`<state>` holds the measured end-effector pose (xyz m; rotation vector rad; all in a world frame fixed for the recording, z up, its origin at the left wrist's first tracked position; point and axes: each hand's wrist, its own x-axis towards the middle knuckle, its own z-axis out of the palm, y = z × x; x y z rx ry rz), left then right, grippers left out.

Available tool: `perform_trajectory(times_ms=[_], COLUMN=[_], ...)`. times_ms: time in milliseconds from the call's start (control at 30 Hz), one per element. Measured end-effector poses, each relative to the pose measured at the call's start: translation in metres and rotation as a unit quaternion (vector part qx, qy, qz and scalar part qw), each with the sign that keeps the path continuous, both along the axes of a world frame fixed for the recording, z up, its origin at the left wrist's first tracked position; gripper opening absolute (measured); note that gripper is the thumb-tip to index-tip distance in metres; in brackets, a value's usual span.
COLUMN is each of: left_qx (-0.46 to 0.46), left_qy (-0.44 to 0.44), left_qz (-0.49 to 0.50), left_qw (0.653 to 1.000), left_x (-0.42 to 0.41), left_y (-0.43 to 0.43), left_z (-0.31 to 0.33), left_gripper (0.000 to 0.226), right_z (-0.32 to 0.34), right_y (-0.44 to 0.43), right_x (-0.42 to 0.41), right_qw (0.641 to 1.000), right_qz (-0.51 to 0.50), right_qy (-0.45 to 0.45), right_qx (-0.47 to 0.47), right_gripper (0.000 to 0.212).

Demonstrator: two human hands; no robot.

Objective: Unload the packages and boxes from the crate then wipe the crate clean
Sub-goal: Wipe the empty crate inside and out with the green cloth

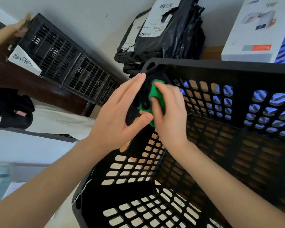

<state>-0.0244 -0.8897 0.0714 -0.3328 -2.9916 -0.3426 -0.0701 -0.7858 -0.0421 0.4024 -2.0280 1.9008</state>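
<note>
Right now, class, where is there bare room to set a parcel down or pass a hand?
Free: the bare crate floor, bordered by its slotted walls. Crowded: its far corner, where left grip and right grip meet on the green cloth, and beyond the rim, black packages beside the white box.

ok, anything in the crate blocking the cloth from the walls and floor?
Nothing visible. The crate interior in view is bare; the black packages and white box sit outside, behind it. The right hand holds the green cloth against the far corner.
</note>
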Motion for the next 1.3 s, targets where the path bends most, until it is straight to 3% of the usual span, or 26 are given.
perform_trajectory(times_ms=[133, 267, 400, 533, 667, 800, 1000, 1067, 1167, 1300], left_qx=[-0.01, -0.022, -0.023, -0.019, -0.005, 0.001, -0.005, -0.004, -0.003, 0.005], left_qy=[-0.003, -0.004, -0.003, 0.004, 0.007, 0.003, 0.005, 0.002, 0.006, 0.008], left_qz=[-0.001, 0.018, 0.032, 0.03, 0.026, 0.027, 0.032, 0.029, 0.029, 0.025], left_qw=[1.0, 1.0, 0.999, 0.999, 1.0, 1.0, 0.999, 1.0, 1.0, 1.0], left_x=[-0.001, 0.0, 0.0, -0.001, -0.001, -0.001, -0.002, -0.002, -0.002, -0.002], left_y=[0.002, 0.002, 0.001, -0.001, -0.001, 0.0, -0.001, 0.0, 0.0, 0.001], left_z=[0.002, 0.001, 0.0, 0.0, -0.001, 0.0, 0.0, 0.0, 0.0, -0.001], left_gripper=[0.07, 0.061, 0.054, 0.052, 0.05, 0.05, 0.05, 0.05, 0.05, 0.051], right_z=[-0.015, -0.072, -0.107, -0.07, -0.007, -0.007, -0.087, -0.088, -0.056, -0.006], right_y=[-0.003, 0.007, 0.021, 0.017, 0.004, 0.003, 0.027, 0.028, 0.019, 0.007], right_x=[0.004, 0.012, 0.016, 0.007, 0.003, 0.001, 0.009, 0.011, 0.009, 0.008], right_qw=[0.998, 0.99, 0.958, 0.977, 0.998, 0.998, 0.963, 0.96, 0.981, 0.997], right_qz=[-0.001, 0.001, 0.059, 0.032, 0.027, 0.035, 0.087, 0.091, 0.071, 0.072], right_qy=[0.038, -0.065, -0.14, -0.156, -0.048, 0.014, -0.179, -0.192, -0.148, -0.013], right_qx=[0.041, 0.123, 0.244, 0.141, 0.028, 0.046, 0.181, 0.181, 0.104, 0.036], right_gripper=[0.044, 0.043, 0.045, 0.038, 0.038, 0.041, 0.043, 0.041, 0.037, 0.036])
